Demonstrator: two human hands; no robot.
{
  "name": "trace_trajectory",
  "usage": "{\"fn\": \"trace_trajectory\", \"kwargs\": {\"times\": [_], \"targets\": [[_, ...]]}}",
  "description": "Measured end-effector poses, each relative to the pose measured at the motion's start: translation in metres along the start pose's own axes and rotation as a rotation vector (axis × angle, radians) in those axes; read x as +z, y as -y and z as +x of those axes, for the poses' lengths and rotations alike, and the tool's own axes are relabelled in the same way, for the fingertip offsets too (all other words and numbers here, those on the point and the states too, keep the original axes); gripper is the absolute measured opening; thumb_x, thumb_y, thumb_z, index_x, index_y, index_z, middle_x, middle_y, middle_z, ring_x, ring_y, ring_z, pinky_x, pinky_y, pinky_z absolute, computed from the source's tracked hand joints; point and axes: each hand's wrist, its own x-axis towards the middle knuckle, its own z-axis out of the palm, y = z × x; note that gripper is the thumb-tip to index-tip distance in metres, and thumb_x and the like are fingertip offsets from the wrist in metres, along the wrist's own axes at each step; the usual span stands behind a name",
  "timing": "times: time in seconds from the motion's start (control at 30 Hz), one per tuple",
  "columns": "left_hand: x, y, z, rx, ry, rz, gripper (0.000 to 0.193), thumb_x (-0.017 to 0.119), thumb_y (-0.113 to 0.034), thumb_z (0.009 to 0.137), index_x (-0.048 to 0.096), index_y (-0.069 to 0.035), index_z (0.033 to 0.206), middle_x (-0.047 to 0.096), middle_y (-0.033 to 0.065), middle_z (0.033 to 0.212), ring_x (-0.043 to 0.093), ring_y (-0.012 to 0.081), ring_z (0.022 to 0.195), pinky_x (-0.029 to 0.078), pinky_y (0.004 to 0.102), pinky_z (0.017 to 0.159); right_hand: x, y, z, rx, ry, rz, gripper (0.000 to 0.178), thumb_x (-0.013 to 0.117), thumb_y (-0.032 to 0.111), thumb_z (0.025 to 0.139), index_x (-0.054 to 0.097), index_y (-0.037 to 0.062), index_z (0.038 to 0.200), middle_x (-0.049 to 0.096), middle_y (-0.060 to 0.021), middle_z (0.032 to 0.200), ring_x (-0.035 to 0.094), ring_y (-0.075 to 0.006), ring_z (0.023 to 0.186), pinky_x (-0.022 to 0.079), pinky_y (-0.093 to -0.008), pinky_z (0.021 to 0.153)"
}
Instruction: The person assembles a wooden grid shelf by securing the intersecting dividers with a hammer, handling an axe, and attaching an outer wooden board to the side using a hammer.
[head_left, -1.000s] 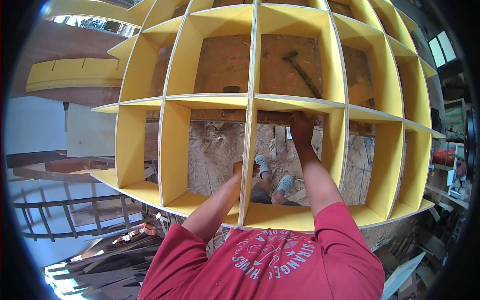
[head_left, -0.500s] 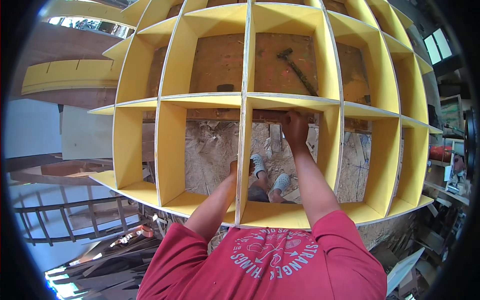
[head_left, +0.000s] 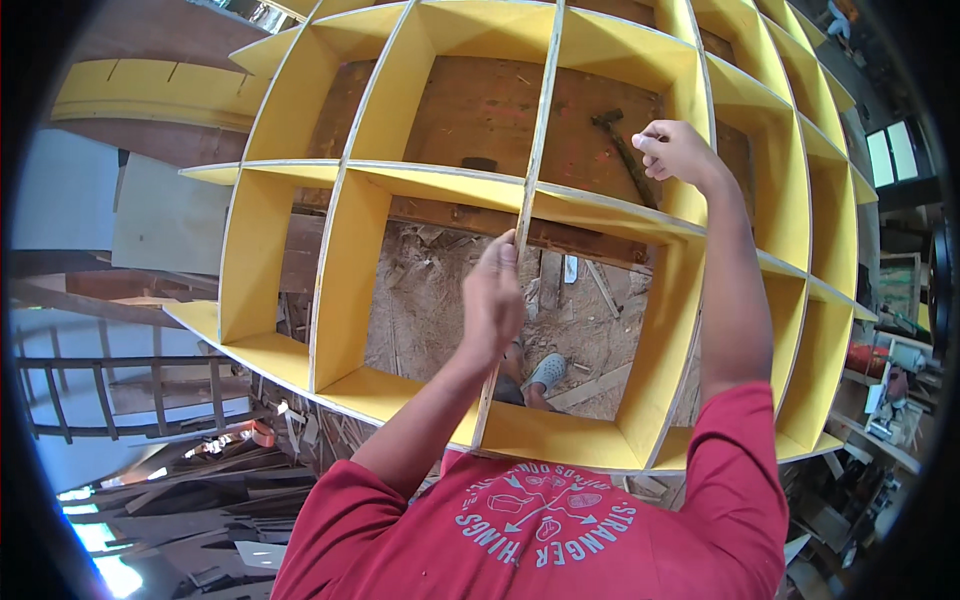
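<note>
A large grid of yellow plywood panels with pale edges stretches before me. My left hand grips the upper edge of a divider panel running away from me, thumb on top. Higher up, my right hand is raised over the grid, its fingers curled in. Whatever they may hold is too small or hidden to make out. A hammer with a dark head lies on the brown board inside a far compartment, just left of and below that hand. A small dark block rests on the same board.
Through the near compartments shows a floor strewn with shavings and wood scraps, with my shoe on it. A slotted yellow panel lies at the far left. A dark ladder-like frame and stacked timber lie at the near left.
My right hand has risen from inside a near compartment to above the grid beside the hammer. My left hand has come up onto the divider's edge. The view has shifted and tilted slightly.
</note>
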Motion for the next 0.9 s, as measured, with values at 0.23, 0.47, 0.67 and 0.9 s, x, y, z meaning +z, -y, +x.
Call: {"fn": "trace_trajectory", "kwargs": {"times": [0.23,0.47,0.67,0.9], "targets": [[0.0,-0.018,-0.005,0.004,0.011,0.152,0.041,0.05,-0.016,0.111,0.057,0.0,0.148,0.066,0.0352,0.091,0.071,0.0446,0.077,0.054,0.0451,0.069,0.045,-0.064,0.109,0.3,0.434,-0.973,0.046,0.072,0.039,0.091,0.077,0.0048,0.122,0.079,-0.0132,0.111,0.076,-0.0287,0.093,0.061,-0.0408,0.082],[0.0,-0.02,-0.003,0.011,0.029,0.11,0.048,0.054,-0.01,0.105,0.05,-0.001,0.153,0.068,0.0363,0.103,0.068,0.0525,0.093,0.054,0.0564,0.078,0.069,-0.086,0.146,0.402,0.451,-0.917,0.048,0.069,0.043,0.092,0.078,0.0031,0.118,0.077,-0.0228,0.114,0.076,-0.035,0.102,0.06,-0.0457,0.089],[-0.003,-0.012,-0.009,0.005,0.022,0.108,0.054,0.054,-0.005,0.1,0.047,-0.001,0.153,0.067,0.0375,0.106,0.067,0.0538,0.098,0.053,0.0596,0.084,0.078,-0.1,0.157,0.343,0.299,-0.917,0.047,0.066,0.042,0.093,0.078,0.0014,0.114,0.076,-0.0254,0.112,0.074,-0.0393,0.104,0.059,-0.0495,0.091],[0.009,0.004,-0.008,-0.039,0.051,0.027,0.049,0.054,-0.008,0.105,0.05,-0.001,0.153,0.071,0.0327,0.111,0.071,0.0418,0.101,0.055,0.048,0.088,0.048,-0.084,0.123,0.047,-0.105,-0.812,0.04,0.057,0.031,0.097,0.079,-0.0023,0.097,0.075,-0.0287,0.106,0.073,-0.0455,0.102,0.058,-0.0551,0.094]]}}
